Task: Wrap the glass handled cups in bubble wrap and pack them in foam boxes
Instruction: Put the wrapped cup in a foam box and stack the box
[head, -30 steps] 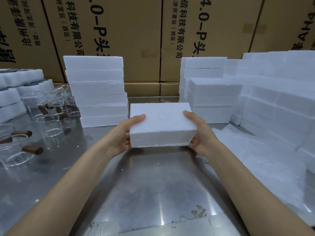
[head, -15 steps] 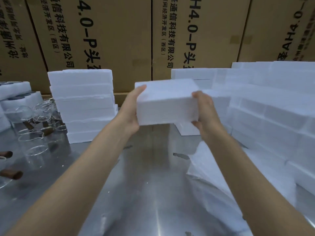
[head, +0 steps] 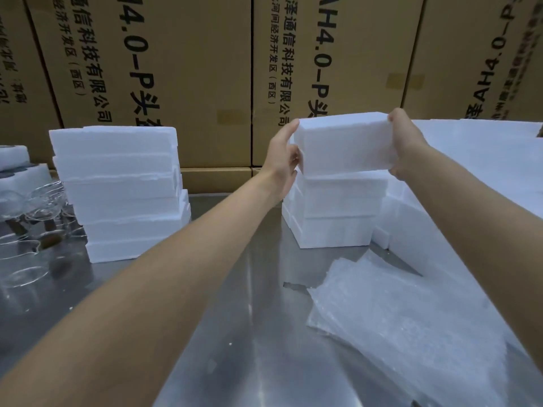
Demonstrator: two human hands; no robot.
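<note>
A closed white foam box (head: 343,145) is held between both hands at arm's length, on or just above a stack of foam boxes (head: 335,212) at the back centre-right. My left hand (head: 282,160) grips its left end, thumb on the top edge. My right hand (head: 407,143) grips its right end. Several clear glass cups with dark handles (head: 32,218) stand at the far left of the steel table (head: 235,333). Sheets of bubble wrap (head: 396,318) lie on the table at the right.
Another stack of foam boxes (head: 120,192) stands at the back left. More foam boxes (head: 484,177) are piled along the right side, and foam trays (head: 17,163) sit at the far left. Large cardboard cartons (head: 182,69) form a wall behind the table.
Both hands lifted the foam box off the table in front of me and carried it up and to the right, to the top of the centre-right stack.
</note>
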